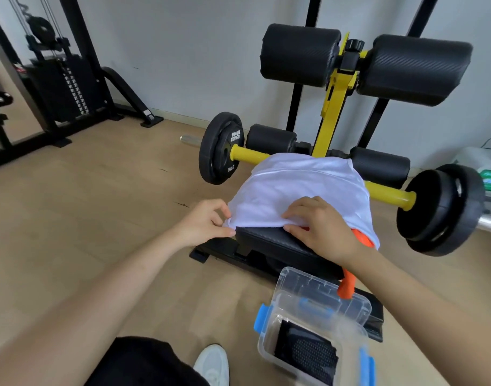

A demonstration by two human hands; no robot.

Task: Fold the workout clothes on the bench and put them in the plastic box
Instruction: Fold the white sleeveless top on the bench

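While your left hand (208,221) and right hand (319,227) both pinch the near hem of the white shirt (297,188), it runs lengthwise away along the bench (269,243).

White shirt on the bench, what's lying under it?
Under the white shirt the black bench pad shows at the near edge, and an orange garment pokes out on the right, hanging down. The rest of that garment, and anything else beneath, is covered.
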